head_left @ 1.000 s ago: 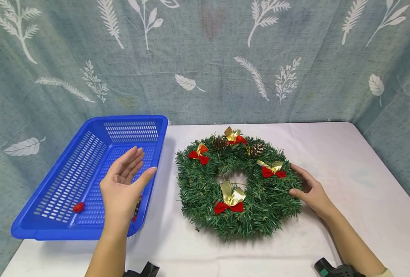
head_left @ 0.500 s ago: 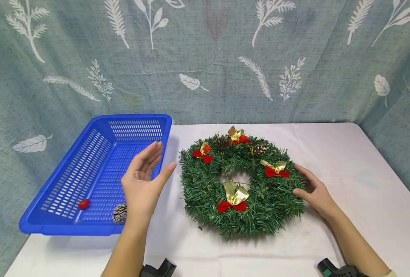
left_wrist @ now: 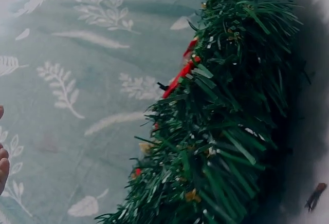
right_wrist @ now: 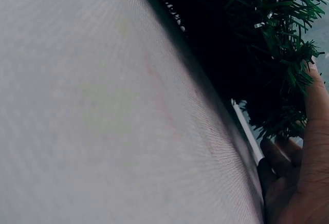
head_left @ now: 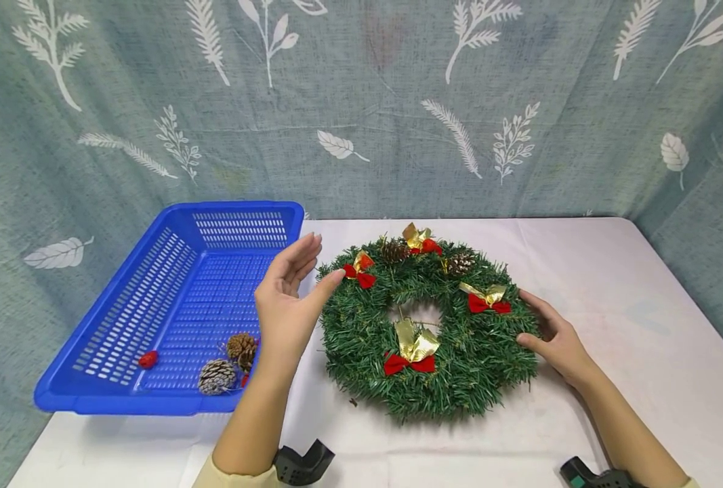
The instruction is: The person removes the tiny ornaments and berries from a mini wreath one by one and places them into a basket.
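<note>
The wreath (head_left: 367, 332) is bristly and rough, its needles plastic-looking with a faint sheen. Its red bows (head_left: 422, 364) look like soft, matt cloth; the gold ribbons (head_left: 423, 346) are glossy, like metal foil. The basket (head_left: 114, 409) is smooth, slightly shiny plastic. Pine cones (head_left: 217, 377) show rough, woody scales. The curtain (head_left: 385, 176) is matt, woven-looking cloth; the tablecloth (head_left: 605, 339), matt fabric, lightly creased.

The left hand (head_left: 288, 308) and right hand (head_left: 559, 342) are bare and ringless. The left sleeve (head_left: 234, 476) is plain pale cream; a sliver of similar right sleeve (head_left: 690, 483) shows. Each wrist wears a blocky black camera, the left (head_left: 303, 463) angular, the right (head_left: 605, 477) bearing a green patch (head_left: 576, 480).
</note>
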### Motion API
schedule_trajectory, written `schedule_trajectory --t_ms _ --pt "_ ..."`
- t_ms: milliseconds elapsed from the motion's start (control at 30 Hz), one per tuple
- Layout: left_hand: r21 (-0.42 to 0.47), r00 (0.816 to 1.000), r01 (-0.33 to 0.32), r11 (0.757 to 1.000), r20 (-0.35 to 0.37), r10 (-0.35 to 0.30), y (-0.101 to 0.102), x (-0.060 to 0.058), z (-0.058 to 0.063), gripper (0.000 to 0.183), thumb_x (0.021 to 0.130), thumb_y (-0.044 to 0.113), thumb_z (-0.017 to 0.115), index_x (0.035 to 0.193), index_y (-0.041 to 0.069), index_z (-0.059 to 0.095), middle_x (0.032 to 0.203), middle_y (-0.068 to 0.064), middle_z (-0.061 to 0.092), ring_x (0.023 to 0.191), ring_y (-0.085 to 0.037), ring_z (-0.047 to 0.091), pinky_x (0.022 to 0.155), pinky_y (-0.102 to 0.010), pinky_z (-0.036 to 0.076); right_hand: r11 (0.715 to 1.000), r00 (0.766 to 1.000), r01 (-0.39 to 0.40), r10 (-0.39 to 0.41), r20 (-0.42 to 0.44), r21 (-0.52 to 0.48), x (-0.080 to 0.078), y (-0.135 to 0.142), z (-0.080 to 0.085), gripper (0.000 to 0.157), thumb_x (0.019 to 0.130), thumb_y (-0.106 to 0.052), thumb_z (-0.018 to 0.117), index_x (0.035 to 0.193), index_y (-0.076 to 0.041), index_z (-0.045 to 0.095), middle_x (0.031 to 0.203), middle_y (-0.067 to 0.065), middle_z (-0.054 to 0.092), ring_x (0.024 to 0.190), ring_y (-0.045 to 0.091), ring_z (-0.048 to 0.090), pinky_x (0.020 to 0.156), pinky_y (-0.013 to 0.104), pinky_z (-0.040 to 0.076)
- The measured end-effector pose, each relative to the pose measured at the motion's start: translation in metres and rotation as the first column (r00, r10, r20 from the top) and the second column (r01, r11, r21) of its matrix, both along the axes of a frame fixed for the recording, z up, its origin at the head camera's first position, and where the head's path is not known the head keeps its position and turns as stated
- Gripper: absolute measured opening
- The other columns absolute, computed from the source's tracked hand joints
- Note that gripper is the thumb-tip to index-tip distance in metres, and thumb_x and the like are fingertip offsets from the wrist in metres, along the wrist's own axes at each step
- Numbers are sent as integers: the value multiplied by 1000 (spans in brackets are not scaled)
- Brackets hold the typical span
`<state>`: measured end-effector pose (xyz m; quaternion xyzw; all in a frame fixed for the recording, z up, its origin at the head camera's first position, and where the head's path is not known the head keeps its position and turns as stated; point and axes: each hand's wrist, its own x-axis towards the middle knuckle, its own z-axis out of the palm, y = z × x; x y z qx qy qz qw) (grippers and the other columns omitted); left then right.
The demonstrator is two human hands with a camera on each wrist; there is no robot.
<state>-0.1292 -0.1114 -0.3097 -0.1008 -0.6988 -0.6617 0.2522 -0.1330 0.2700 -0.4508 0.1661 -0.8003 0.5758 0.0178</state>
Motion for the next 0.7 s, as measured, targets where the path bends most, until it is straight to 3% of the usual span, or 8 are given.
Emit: schedule_trajectory --t_ms 233,700 --pt "-33 997 5 999 75 -3 9 -16 -3 52 79 7 76 128 3 56 123 -7 62 117 -11 55 103 -25 42 1000 1000 2 -2 -10 -3 -1 -1 -1 70 88 2 61 149 -7 27 143 -24 30 127 -14 27 98 1 27" --pt "-7 976 37 999 216 -35 23 -48 -8 50 79 8 76 125 3 58 122 -14 63 115 -21 57 101 -30 44 1000 1000 -5 6 -25 5 1 -2 1 70 88 3 61 149 -6 26 142 -25 31 127 -14 27 99 0 26"
